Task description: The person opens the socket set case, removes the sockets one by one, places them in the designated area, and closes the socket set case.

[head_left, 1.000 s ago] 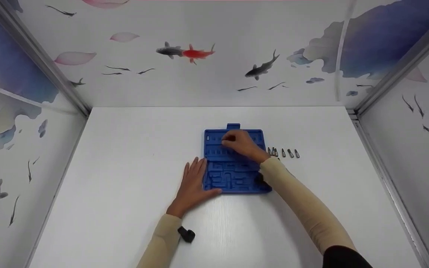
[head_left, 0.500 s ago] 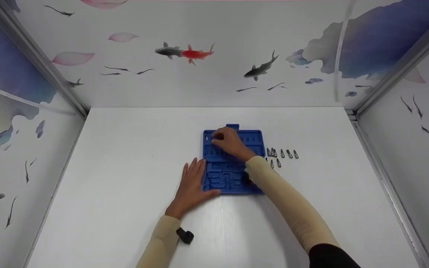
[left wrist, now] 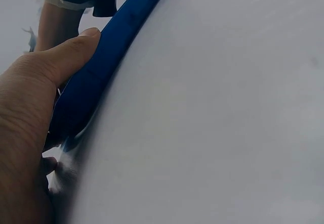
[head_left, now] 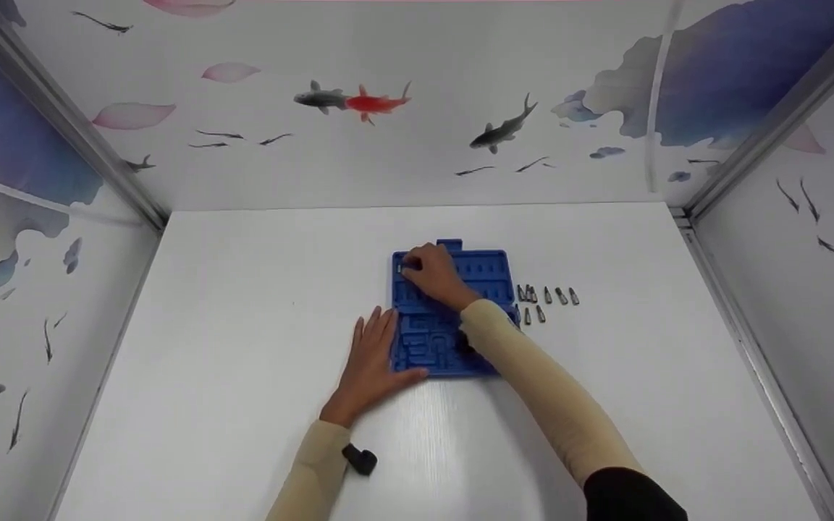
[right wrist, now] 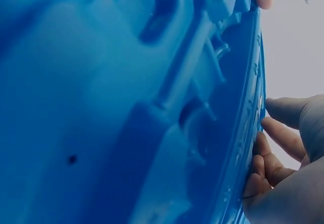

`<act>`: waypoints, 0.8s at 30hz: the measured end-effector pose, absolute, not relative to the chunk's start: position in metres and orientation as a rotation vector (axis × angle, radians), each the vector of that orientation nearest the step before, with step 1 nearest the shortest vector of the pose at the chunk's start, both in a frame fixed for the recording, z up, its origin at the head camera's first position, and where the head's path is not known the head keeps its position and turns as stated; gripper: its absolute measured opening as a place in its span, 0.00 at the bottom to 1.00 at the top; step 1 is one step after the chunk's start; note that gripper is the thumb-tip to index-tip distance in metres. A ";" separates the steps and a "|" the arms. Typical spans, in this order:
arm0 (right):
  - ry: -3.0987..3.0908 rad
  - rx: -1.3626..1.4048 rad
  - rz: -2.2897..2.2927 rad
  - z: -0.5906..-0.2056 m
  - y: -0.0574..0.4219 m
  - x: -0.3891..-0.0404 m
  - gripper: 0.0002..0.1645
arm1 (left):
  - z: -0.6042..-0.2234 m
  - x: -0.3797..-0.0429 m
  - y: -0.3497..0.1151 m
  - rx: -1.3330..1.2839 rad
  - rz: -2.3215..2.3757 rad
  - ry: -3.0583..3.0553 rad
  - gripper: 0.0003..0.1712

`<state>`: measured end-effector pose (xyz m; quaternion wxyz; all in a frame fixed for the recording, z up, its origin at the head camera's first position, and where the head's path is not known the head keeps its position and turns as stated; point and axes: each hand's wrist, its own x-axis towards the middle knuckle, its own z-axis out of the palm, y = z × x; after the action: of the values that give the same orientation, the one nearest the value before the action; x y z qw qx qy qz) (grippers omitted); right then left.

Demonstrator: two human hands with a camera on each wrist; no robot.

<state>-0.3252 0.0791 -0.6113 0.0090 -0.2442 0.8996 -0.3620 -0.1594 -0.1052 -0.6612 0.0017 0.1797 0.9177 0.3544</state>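
A blue plastic bit case (head_left: 486,271) lies unfolded on the table, with moulded slots in both halves. My left hand (head_left: 370,365) rests against its left side with the fingers straight. The left thumb lies on the case's front edge, also seen in the left wrist view on the blue rim (left wrist: 101,62). My right hand (head_left: 435,275) is over the upper left slots, thumb and forefinger pinching what seems a small screwdriver bit, mostly hidden by the fingers. One light-coloured bit (head_left: 399,268) sits in the leftmost slot, beside those fingertips.
Several screwdriver bits (head_left: 547,295) stand or lie on the white table (head_left: 243,325) right of the case. The right forearm crosses the case's lower half and hides part of it. Printed walls enclose the table at the back and both sides.
My right hand has moved left along the upper row of slots to the far left end, its fingers still pinched. The left hand stays at the case's side.
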 end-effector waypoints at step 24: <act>2.756 -0.518 -0.962 -0.605 0.070 -0.323 0.22 | -0.661 -0.160 -0.105 0.541 1.110 2.876 0.74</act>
<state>-0.3230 0.0702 -0.6054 0.0882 -0.1741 0.9259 -0.3233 -0.1597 -0.1052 -0.6615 0.0060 0.1729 0.9189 0.3545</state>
